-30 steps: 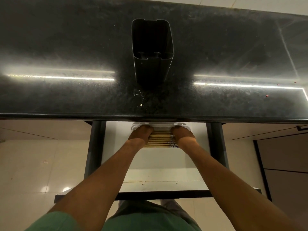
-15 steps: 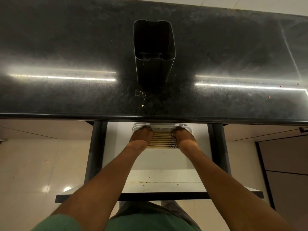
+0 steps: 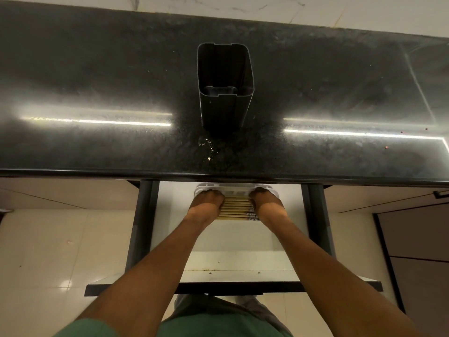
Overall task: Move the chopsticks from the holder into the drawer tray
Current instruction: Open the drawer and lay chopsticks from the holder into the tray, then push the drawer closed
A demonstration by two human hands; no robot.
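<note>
Below the edge of the dark stone counter (image 3: 97, 76), inside the pulled-out drawer (image 3: 233, 242), my two hands are resting on a row of wooden chopsticks (image 3: 235, 207). The chopsticks are lying flat and side by side, running left to right, in a white tray (image 3: 237, 188) whose far rim is showing just under the counter edge. My left hand (image 3: 206, 201) is covering the left ends of the sticks, and my right hand (image 3: 266, 203) is covering the right ends, where dark printed marks are showing beside my palm. Both hands are lying palm down with the fingers curled over the ends of the bundle; whether the fingers are closing around the sticks or only pressing on them I cannot tell, since the fingertips are lying hidden under the hands. The two hands are sitting apart from each other, with the bare middle of the sticks between them.

On the counter, the dark rectangular holder (image 3: 224, 93) is standing upright, well apart from my hands; looking down its mouth, no sticks are showing. A few pale crumbs (image 3: 209, 152) are lying just in front of its base. My forearms are reaching forward over the drawer front (image 3: 233, 287), and my green sleeve (image 3: 87, 329) is showing at the bottom edge.
</note>
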